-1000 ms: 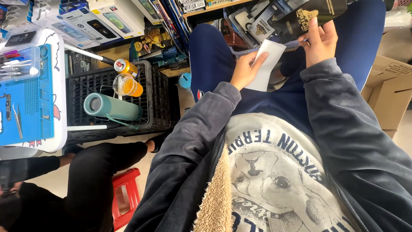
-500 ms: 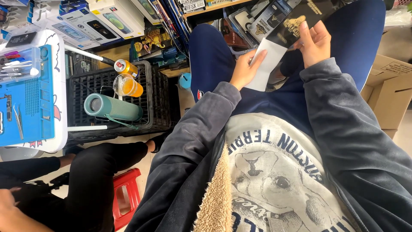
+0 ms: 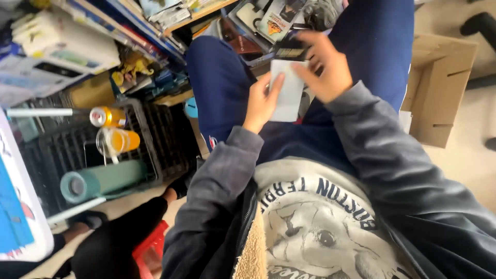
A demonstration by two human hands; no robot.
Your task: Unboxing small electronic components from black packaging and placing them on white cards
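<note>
Left hand pinches left edge of flat, matte white rectangular card over the lap. Right hand, fingers loosely curled, touches its top edge.

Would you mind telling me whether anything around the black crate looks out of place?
The green roll lies on its side across the black crate, beside two tipped orange containers; nothing looks spilled.

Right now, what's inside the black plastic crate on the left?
In the black crate lie a rolled teal mat, an orange-capped clear bottle and a yellow spray can. A white rod crosses the top. The crate's bottom is covered by them.
</note>
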